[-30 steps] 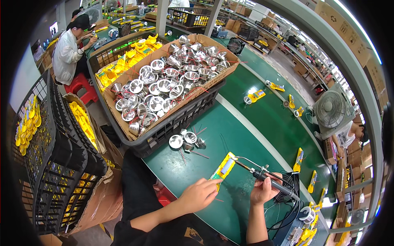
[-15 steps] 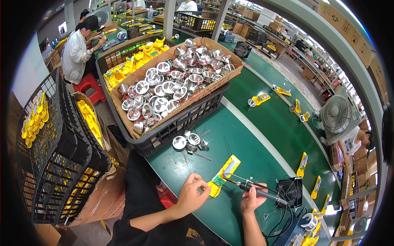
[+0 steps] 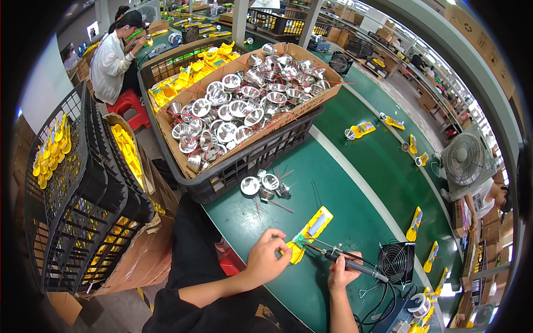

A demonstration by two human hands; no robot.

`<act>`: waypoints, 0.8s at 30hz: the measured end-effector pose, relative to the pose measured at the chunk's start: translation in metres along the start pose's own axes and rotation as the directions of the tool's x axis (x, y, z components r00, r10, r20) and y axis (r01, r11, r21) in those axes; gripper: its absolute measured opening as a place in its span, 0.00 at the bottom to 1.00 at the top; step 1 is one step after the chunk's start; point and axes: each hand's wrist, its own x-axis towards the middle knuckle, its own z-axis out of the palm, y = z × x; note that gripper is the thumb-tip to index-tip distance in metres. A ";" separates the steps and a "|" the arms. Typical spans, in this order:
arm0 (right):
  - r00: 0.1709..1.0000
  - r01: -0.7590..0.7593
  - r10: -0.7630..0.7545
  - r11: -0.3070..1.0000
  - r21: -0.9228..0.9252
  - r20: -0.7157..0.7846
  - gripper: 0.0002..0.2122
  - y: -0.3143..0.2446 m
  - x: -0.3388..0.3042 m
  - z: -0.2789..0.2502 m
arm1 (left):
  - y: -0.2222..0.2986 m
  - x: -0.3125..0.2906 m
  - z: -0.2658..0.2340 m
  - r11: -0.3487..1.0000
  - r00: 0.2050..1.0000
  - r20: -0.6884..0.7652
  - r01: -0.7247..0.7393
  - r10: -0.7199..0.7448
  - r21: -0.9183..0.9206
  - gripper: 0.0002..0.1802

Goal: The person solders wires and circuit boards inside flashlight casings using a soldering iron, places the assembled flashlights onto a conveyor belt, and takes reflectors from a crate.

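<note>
A yellow plastic housing lies on the green bench in front of me. It carries a green circuit board and a grey-blue cylindrical cell. My left hand is at the housing's near left edge, thumb and forefinger pinched together; whatever is between them is too small to make out. My right hand grips a soldering iron with a thin metal feed tube along it. The iron's tip is at the board; whether it touches cannot be told. Several silver reflector cups with red wires lie beyond the housing.
A cardboard tray heaped with reflectors rests on a black crate. Black crates of yellow parts stand left. Right are a small black fan, a solder spool, and a green conveyor bearing yellow housings.
My view has shifted slightly, so most of the scene appears farther right. The iron's tip has moved a little nearer me on the board; both hands keep much the same pose.
</note>
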 end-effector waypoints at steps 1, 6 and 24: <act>1.000 0.017 -0.017 1.000 -0.006 -0.005 0.07 0.001 0.000 -0.001 | 0.000 0.001 0.000 1.000 1.000 0.006 -0.002 0.002 0.004 0.05; 1.000 0.020 -0.020 1.000 0.006 -0.007 0.07 0.000 0.002 -0.001 | -0.001 0.000 0.001 1.000 1.000 0.012 0.001 -0.001 0.006 0.05; 1.000 -0.027 0.027 0.999 -0.018 -0.006 0.06 -0.001 0.001 0.000 | 0.003 0.001 0.000 0.999 0.998 0.036 0.050 -0.050 -0.003 0.06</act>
